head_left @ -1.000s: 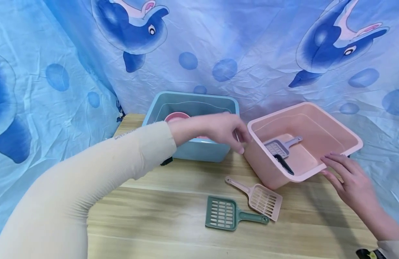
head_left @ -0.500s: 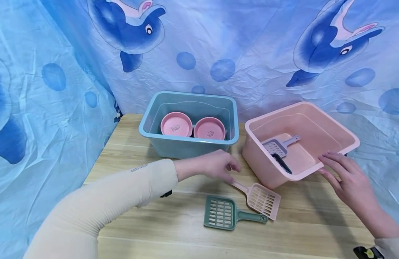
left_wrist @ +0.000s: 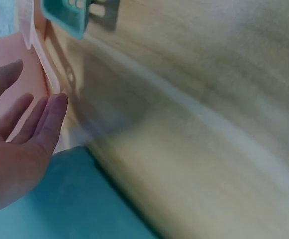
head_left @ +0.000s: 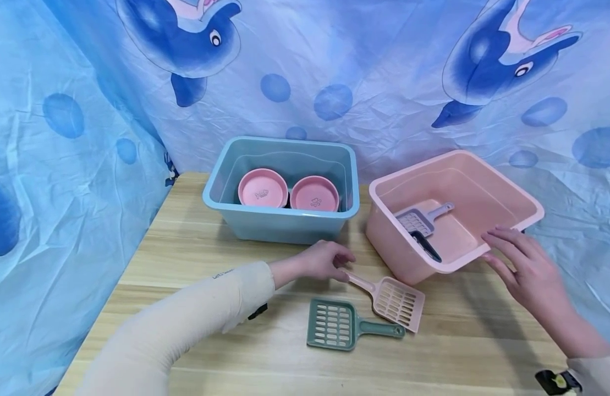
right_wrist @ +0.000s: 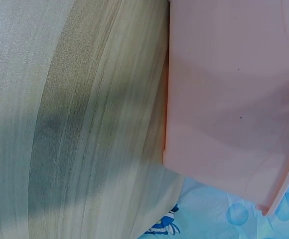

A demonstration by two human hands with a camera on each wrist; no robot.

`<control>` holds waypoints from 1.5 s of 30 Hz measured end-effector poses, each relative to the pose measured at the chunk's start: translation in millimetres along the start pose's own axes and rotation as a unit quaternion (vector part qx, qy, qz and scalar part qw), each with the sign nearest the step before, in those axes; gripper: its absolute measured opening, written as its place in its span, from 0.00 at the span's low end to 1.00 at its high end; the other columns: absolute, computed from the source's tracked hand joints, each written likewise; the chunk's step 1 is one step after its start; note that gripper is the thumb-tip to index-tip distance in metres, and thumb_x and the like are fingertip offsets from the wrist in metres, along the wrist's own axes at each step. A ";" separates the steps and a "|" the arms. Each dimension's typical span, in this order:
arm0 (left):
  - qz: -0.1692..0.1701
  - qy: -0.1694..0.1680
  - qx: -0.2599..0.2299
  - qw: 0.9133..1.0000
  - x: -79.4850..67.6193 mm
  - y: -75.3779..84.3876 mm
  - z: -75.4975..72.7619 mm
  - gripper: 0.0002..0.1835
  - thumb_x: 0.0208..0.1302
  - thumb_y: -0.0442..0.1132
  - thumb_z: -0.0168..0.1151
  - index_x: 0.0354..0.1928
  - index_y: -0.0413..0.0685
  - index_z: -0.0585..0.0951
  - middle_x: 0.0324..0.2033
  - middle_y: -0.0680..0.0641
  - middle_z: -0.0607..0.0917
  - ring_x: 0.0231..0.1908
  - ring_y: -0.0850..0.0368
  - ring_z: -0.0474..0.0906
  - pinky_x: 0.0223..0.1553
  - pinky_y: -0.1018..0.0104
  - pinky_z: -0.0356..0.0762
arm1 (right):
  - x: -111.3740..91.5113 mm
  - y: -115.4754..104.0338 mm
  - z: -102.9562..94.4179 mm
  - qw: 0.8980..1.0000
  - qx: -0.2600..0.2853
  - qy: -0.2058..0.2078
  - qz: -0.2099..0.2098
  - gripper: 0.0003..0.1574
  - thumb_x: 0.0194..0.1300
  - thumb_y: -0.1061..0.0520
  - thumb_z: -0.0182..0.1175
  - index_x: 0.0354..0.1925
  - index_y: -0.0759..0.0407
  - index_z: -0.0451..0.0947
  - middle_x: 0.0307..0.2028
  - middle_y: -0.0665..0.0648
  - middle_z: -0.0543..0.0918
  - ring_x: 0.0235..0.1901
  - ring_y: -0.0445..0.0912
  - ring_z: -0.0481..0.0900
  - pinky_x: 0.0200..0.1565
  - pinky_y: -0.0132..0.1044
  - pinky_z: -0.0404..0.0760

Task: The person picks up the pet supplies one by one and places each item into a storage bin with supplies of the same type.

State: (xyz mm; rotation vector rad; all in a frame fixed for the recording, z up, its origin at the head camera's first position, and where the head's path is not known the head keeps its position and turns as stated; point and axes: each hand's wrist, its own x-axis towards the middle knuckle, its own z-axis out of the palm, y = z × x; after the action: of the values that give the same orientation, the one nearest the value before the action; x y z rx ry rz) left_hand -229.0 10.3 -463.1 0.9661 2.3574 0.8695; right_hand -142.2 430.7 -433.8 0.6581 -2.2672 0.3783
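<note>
My left hand (head_left: 325,260) is at the handle end of a pink litter scoop (head_left: 379,291) lying on the table. In the left wrist view its fingers are extended, with fingertips at the tip of the handle (left_wrist: 50,74) and the thumb apart. My right hand (head_left: 525,269) holds the near rim of a pink litter box (head_left: 399,258), fingers over the edge and thumb outside. Inside that box lie a lilac litter scoop (head_left: 423,221) and a black-handled item (head_left: 426,246), partly hidden by the wall. A green litter scoop (head_left: 354,325) lies in front, its handle beside the pink scoop.
A blue litter box (head_left: 285,223) stands at the back left, holding two round pink bowls (head_left: 262,190). The wooden table (head_left: 265,357) meets a blue dolphin-print curtain (head_left: 384,66) behind and at the left.
My left hand has come down from above the gap between the boxes to the pink scoop's handle, uncovering the bowls. The right hand keeps its place on the rim.
</note>
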 end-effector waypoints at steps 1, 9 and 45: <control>-0.008 0.004 -0.008 1.000 0.1 -2.3 0.8 0.25 0.64 0.39 0.79 0.61 0.42 0.86 0.52 0.45 0.90 0.52 0.52 0.86 0.55 0.69 0.83 | 0.7 -0.2 0.2 1.000 0.000 0.001 0.000 0.43 0.81 0.29 0.50 0.54 0.67 0.87 0.53 0.69 0.86 0.55 0.64 0.79 0.75 0.23 0.60; -0.087 -0.006 -0.222 0.971 1.4 -14.4 7.2 0.23 0.64 0.31 0.76 0.60 0.33 0.84 0.45 0.41 0.91 0.43 0.55 0.89 0.46 0.65 0.89 | 5.0 -2.8 0.2 1.000 -0.001 0.006 -0.003 0.44 0.80 0.29 0.49 0.54 0.67 0.87 0.52 0.69 0.86 0.55 0.63 0.79 0.74 0.23 0.60; -0.114 -0.006 -0.457 0.882 0.3 14.6 3.3 0.13 0.69 0.25 0.69 0.53 0.27 0.85 0.40 0.43 0.89 0.35 0.56 0.89 0.51 0.55 0.90 | -1.2 -1.1 0.5 1.000 0.005 0.007 0.008 0.43 0.80 0.29 0.50 0.54 0.67 0.87 0.52 0.69 0.86 0.56 0.63 0.80 0.74 0.22 0.60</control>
State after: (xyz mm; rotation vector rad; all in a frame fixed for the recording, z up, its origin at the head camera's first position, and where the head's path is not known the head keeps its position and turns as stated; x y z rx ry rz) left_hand -220.6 19.9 -455.3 0.2816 1.6402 1.6233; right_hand -141.2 429.9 -434.9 0.6412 -2.2601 0.4004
